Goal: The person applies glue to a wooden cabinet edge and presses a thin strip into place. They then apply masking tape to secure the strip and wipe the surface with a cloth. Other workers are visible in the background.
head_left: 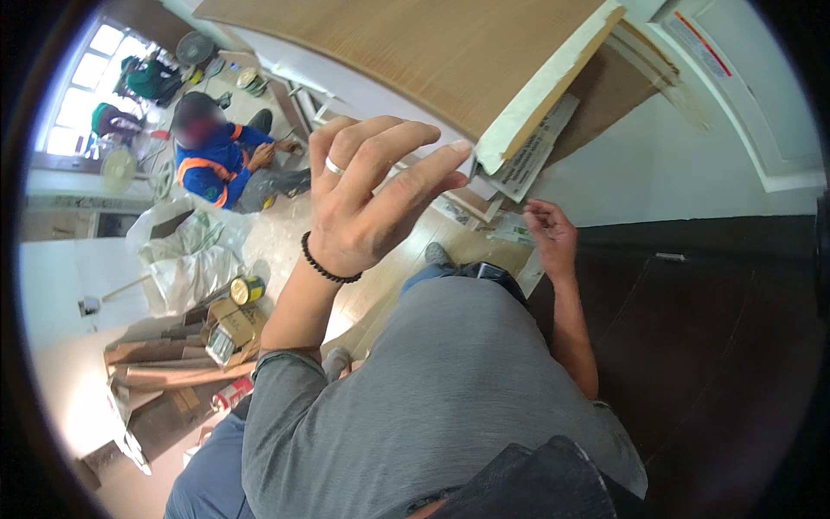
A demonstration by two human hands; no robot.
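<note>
My left hand [367, 195] is raised beside the corner of a wood-faced panel [389, 43], a ring and a dark bead bracelet on it. Its thumb and index finger pinch together at the end of a pale strip [553, 86] along the panel's edge. A small dark sliver shows at those fingertips, too small to name. Lower and to the right, my right hand [555, 240] has its fingers curled in near the printed paper [540, 151] under the panel. Whatever those fingers may hold is hidden.
A seated co-worker [216, 156] in blue and orange is at the left, with people in green farther back. Plastic sheeting [181, 259], a paint can [247, 289], a cardboard box [238, 324] and wood boards [173, 374] lie at left. A dark panel [700, 329] stands at right.
</note>
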